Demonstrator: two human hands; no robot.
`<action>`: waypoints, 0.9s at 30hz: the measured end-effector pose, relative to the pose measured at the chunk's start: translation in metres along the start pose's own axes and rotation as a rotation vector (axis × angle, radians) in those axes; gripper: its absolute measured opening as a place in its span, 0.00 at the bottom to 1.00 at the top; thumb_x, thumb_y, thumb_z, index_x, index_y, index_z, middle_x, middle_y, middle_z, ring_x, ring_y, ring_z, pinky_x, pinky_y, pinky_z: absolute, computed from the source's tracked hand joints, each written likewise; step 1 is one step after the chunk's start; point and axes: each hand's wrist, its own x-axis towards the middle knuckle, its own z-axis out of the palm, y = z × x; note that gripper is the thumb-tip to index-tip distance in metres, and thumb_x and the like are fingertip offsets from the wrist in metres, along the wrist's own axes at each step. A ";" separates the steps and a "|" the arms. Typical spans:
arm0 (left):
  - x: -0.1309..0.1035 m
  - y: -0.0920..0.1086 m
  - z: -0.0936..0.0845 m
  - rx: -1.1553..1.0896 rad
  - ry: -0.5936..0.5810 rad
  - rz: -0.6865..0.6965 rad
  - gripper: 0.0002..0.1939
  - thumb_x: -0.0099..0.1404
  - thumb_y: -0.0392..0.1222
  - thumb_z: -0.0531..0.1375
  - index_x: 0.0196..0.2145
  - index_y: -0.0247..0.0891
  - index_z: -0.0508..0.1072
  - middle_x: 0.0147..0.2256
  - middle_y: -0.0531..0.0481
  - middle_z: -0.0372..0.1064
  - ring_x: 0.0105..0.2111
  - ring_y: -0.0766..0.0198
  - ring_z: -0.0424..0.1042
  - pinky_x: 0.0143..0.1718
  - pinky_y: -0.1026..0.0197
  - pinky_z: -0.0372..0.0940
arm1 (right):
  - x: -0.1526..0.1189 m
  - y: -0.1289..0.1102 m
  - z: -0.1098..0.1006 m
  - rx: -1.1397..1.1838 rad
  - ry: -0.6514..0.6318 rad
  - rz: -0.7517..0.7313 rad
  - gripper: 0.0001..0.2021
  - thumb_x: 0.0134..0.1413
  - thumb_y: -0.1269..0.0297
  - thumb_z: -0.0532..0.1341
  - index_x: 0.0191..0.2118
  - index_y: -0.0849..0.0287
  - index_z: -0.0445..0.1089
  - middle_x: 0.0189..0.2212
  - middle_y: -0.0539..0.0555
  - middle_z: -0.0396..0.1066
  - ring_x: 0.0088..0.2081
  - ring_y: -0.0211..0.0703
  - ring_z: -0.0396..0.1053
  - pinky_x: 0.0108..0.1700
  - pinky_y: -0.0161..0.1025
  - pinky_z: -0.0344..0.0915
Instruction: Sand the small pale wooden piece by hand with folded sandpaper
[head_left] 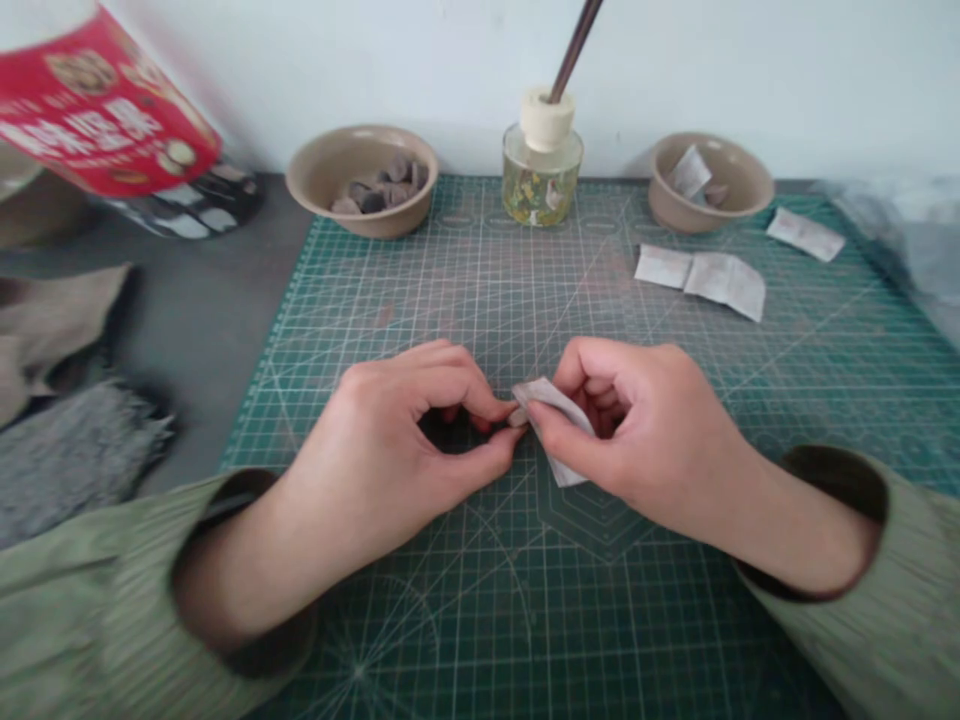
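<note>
Over the middle of the cutting mat, my left hand [397, 430] pinches a small pale piece [517, 416] between thumb and fingertips. Its kind is hard to make out, as the fingers cover most of it. My right hand [637, 430] grips a folded piece of whitish paper [564, 470], thumb on top and the other fingers curled behind. The paper's left edge touches or overlaps the small piece where the two hands meet.
Along the back of the green cutting mat [465, 290] stand a bowl of dark lumps [315, 190], a reed diffuser bottle [542, 165] and a bowl with folded paper [735, 205]. More folded papers [724, 280] lie at right. Grey cloths [75, 450] and a red-labelled container [127, 120] are left.
</note>
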 end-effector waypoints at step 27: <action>0.001 -0.002 -0.006 -0.040 -0.062 -0.026 0.11 0.73 0.32 0.77 0.35 0.45 0.85 0.38 0.55 0.88 0.36 0.61 0.85 0.41 0.57 0.76 | -0.003 -0.005 -0.003 -0.006 -0.024 0.042 0.15 0.67 0.68 0.75 0.32 0.50 0.70 0.22 0.41 0.70 0.22 0.35 0.64 0.29 0.39 0.61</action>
